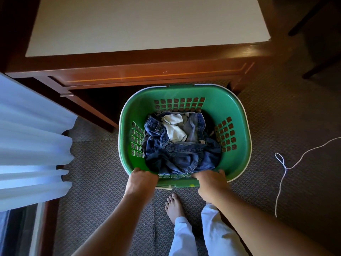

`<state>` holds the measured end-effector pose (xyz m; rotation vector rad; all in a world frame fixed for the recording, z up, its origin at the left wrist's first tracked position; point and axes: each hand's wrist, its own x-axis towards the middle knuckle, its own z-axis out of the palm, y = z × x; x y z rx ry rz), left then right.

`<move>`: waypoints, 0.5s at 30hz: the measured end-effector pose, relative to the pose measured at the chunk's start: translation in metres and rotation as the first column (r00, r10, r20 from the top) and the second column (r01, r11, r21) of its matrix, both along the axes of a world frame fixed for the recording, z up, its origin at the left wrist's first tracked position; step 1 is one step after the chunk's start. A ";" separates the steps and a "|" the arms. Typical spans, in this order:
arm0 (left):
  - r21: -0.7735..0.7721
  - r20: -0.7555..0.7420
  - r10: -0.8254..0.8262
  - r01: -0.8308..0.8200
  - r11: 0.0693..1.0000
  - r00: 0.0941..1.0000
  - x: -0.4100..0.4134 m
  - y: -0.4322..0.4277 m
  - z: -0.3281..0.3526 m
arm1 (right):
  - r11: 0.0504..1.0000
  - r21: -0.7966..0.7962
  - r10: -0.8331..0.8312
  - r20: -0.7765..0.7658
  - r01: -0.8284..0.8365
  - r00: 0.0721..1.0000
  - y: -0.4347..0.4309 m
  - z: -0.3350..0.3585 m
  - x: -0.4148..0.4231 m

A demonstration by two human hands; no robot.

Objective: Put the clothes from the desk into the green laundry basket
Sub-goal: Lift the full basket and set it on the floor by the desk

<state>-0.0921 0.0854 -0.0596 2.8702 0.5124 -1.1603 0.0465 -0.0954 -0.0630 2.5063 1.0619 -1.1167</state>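
A small yellow-green sticker (191,185) sits on the near rim of the one green laundry basket (238,115), and a pale tag (203,141) shows on the waistband of the denim; both are too small to read.

The basket is a rounded rectangular plastic tub with grids of square holes in its walls and a paler edge round the rim. It stands on the patterned carpet (99,182) in the middle of the frame, just in front of the wooden desk (147,71) with its pale top (147,24). Inside lies one crumpled pair of blue jeans (182,156) with white cloth (174,129) on top; whether that is one piece or two I cannot tell.

The left hand (142,180) and the right hand (210,182) both grip the near rim, fingers curled over it into the basket, one on each side of the sticker.

One bare foot (173,207) and light blue trousers (184,237) show at the bottom. A white curtain (33,141) hangs at the left, and one white cord (284,169) lies on the carpet at the right.
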 end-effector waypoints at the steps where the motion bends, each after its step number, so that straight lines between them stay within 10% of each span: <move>1: 0.000 0.004 -0.002 0.002 1.000 1.000 0.000 0.000 0.001 | 1.000 -0.001 0.006 -0.008 -0.006 1.000 0.001 0.001 0.001; 15: -0.325 0.168 0.233 -0.169 0.930 0.958 -0.019 -0.041 0.013 | 0.963 0.269 0.035 -0.127 0.000 0.991 -0.025 -0.002 -0.017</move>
